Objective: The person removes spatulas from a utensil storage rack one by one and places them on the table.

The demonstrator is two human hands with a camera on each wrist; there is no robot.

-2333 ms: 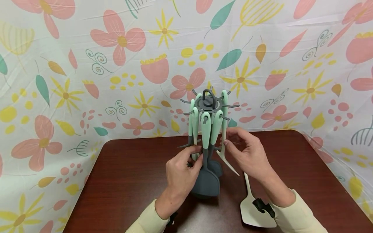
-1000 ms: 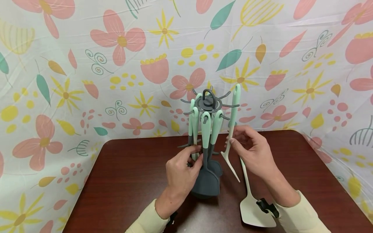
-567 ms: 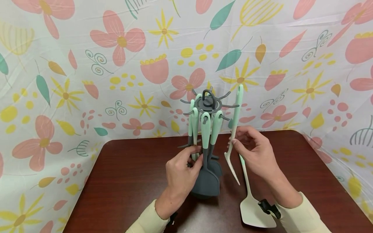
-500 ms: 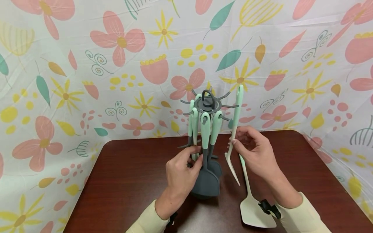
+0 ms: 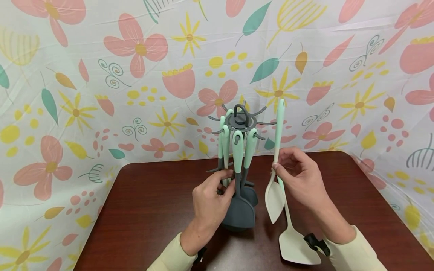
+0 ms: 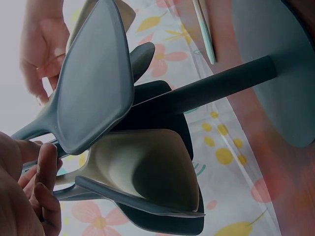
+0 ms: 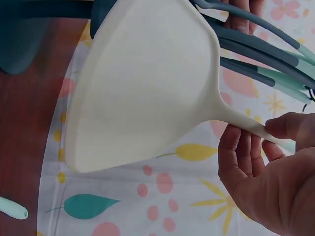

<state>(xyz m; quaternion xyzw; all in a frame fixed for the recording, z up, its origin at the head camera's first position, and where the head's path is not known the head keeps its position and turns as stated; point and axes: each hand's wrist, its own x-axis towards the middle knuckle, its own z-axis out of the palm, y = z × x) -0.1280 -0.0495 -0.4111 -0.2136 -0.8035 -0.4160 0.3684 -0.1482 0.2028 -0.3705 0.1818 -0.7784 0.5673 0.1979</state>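
My right hand (image 5: 301, 177) pinches the shaft of a cream spatula (image 5: 275, 199) with a mint handle, upright and apart from the utensil rack (image 5: 241, 121). Its broad blade (image 7: 147, 88) fills much of the right wrist view. My left hand (image 5: 211, 201) has thumb and forefinger at the shaft of a dark grey turner (image 5: 240, 210) hanging on the rack's front; part of this grip is hidden. In the left wrist view, the curled fingers (image 6: 47, 167) lie among several utensil shafts, beside a hanging cream utensil (image 6: 147, 167).
A cream turner (image 5: 298, 246) lies on the brown table (image 5: 152, 218) below my right hand, its mint handle pointing away. Several mint-handled utensils hang on the rack's hooks; its right-hand hook (image 5: 268, 123) is bare. A flowered cloth (image 5: 135, 90) stands behind the table.
The cream spatula has come off its rack hook and moved right in my right hand. It has since turned, so its blade shows broader. My left hand stays put.
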